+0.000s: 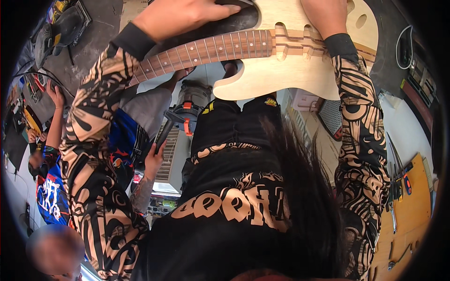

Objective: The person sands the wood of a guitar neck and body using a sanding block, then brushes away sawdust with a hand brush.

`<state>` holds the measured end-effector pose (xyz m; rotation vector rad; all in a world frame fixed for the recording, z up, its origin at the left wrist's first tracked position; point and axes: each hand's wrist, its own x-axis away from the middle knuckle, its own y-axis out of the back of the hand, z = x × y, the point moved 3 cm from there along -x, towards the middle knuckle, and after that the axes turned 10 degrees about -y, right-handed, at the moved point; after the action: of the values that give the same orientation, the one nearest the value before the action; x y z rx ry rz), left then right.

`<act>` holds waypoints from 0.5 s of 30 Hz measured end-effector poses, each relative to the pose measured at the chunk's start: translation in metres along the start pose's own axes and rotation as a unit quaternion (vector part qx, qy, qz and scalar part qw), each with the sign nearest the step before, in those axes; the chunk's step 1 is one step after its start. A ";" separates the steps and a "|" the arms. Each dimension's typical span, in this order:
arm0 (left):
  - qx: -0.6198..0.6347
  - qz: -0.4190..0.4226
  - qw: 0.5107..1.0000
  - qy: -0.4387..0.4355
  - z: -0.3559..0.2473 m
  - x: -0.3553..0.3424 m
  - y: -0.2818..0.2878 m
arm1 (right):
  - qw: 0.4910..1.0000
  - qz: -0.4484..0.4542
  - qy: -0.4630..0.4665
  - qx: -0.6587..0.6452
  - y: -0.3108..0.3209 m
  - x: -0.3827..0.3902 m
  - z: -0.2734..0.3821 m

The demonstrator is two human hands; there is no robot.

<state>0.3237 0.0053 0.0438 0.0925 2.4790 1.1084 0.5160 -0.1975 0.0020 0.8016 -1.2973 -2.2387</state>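
Observation:
An unfinished electric guitar body (276,77) of pale wood lies in front of me at the top of the view. Its brown fretted neck (201,51) runs off to the left, with dot inlays along the fingerboard. Routed pickup slots show in the wood. Beyond the neck, my left hand (180,18) rests over a dark surface, one finger stretched toward the body's cutaway; its other fingers are partly cut off by the picture's edge. My right hand (326,16) reaches over the right part of the body, its fingers out of the picture.
A dark workbench (105,35) carries a power sander (61,35) at the far left. Below stands a vacuum cleaner (192,100) with orange clips. At left, another person's hand (153,159) grips a black hose or handle. A wooden tool board (410,210) is at right.

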 end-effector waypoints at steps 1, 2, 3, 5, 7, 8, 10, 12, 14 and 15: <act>0.000 -0.003 1.000 0.013 0.002 0.010 0.006 | 1.000 0.008 -0.007 -0.001 -0.002 0.001 0.001; 0.003 -0.005 1.000 0.025 0.007 0.020 0.013 | 1.000 0.015 -0.015 -0.002 -0.004 0.001 0.002; 0.003 -0.010 1.000 0.029 0.004 0.025 0.016 | 1.000 0.012 -0.014 0.000 -0.002 0.001 0.004; 0.007 -0.011 1.000 0.022 -0.002 0.028 0.012 | 1.000 0.014 -0.017 0.012 0.000 0.001 0.006; 0.009 -0.012 1.000 -0.002 -0.011 0.015 -0.002 | 1.000 0.013 -0.017 0.013 0.001 0.000 0.004; 0.011 -0.011 1.000 -0.011 -0.011 0.008 -0.009 | 1.000 0.014 -0.019 0.013 0.002 0.001 0.002; 0.001 -0.006 1.000 -0.009 -0.010 0.002 -0.008 | 1.000 0.015 -0.019 0.010 -0.002 0.000 0.009; -0.003 -0.021 1.000 0.001 -0.001 0.006 -0.002 | 1.000 0.013 -0.020 0.018 -0.004 0.001 0.008; 0.001 -0.047 0.999 0.022 0.005 0.017 0.009 | 1.000 0.017 -0.015 0.007 -0.002 0.001 0.002; 0.001 -0.059 0.998 0.036 0.009 0.023 0.016 | 1.000 0.012 -0.013 0.004 -0.001 0.000 0.003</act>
<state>0.3047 0.0271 0.0422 -0.0938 2.5125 1.0785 0.5140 -0.1953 0.0026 0.7599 -1.3218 -2.2333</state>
